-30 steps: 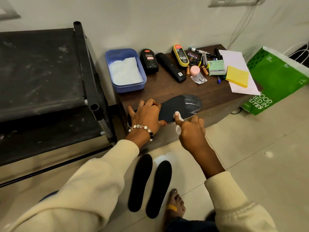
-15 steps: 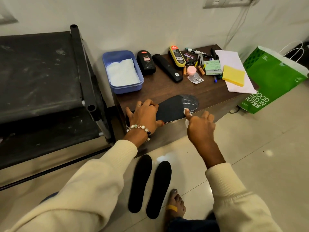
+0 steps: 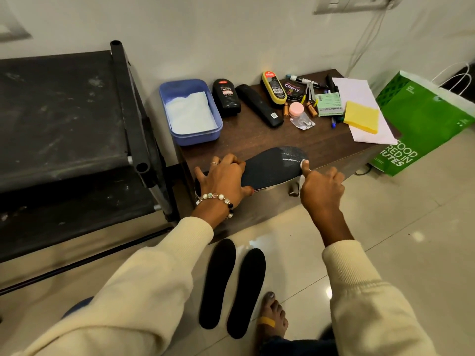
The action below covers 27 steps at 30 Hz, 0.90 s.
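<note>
- Left hand [image 3: 226,178]: palm down, wrist bent back, forearm coming in from the lower left. The fingers are spread and lightly bent, and they press on top without closing round anything. The thumb lies along the near edge of the thing beneath; whether it hooks under cannot be told.
- Right hand [image 3: 321,188]: knuckles up, four fingers curled into the palm, thumb stretched forward and to the left. It holds a small white wad of cloth or tissue [image 3: 304,163]. The thumb tip presses one end down and the rest trails back into the fist.
- Flat black foam insole [image 3: 272,167]: spans the gap between the hands. Its heel end is under the left palm. Its toe end, with pale grey smears, is under the right thumb and wad.
- Edges: the insole lies along the front lip of the dark brown wooden table [image 3: 321,142], and its near edge overhangs slightly towards the wrists.
- Open room: bare tabletop lies just beyond both hands.
- Further out from the left hand: a blue plastic tub [image 3: 195,137].
- Further out from the right hand: a black polish bottle [image 3: 226,97] and small clutter.
- Below the wrists: a pair of black insoles [image 3: 218,283] on pale floor tiles.
- Far right of the right hand: a green paper bag [image 3: 421,116].
</note>
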Available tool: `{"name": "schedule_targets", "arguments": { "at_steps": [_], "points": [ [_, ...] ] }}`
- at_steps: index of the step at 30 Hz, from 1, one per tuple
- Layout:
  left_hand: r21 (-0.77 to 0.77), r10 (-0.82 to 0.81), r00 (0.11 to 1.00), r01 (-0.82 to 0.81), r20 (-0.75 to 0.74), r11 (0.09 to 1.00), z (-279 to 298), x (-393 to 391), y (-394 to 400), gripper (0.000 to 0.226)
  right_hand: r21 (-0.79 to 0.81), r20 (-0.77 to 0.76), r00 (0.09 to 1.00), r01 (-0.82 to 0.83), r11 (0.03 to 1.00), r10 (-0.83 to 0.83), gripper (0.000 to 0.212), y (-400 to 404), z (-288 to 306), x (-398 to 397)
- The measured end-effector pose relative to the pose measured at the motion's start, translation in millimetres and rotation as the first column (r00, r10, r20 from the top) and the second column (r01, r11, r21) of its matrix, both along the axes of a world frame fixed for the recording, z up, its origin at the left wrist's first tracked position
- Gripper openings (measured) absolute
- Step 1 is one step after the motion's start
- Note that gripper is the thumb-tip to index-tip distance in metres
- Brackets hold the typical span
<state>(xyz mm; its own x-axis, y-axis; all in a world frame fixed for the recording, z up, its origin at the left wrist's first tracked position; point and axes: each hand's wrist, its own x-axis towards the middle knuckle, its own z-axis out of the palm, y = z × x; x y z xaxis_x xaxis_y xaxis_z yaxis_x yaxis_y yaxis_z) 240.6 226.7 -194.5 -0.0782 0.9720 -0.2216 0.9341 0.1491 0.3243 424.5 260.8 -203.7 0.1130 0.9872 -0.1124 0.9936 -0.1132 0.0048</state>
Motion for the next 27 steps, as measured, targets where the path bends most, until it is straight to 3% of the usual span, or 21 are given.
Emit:
{"name": "schedule_targets", "arguments": {
  "at_steps": [2,8,13,21,27],
  "points": [
    [0.002,0.003,1.000,-0.003,0.001,1.000,0.1,-0.6,1.0,0.062,0.005,-0.011,1.000,0.007,1.000,-0.007,0.049,-3.3,-0.9,-6.4],
    [0.005,0.011,1.000,-0.011,0.007,1.000,0.7,1.3,1.5,0.059,-0.033,-0.074,0.981,-0.180,0.983,0.178,0.052,-9.9,-0.1,-27.7],
    [-0.008,-0.001,1.000,0.002,0.003,1.000,0.3,0.0,1.2,0.063,0.014,0.010,0.999,0.038,0.999,-0.038,0.054,3.8,-2.0,-3.2],
    [0.008,0.018,1.000,-0.018,0.006,1.000,-0.8,1.2,2.1,0.058,0.063,-0.003,0.986,-0.164,0.985,0.164,0.044,-3.7,-6.6,-37.9],
    [0.002,0.001,1.000,-0.001,0.007,1.000,-1.1,-0.6,1.6,0.060,0.067,0.058,0.998,0.009,0.998,-0.012,0.054,13.4,-5.5,-10.7]
  ]
}}
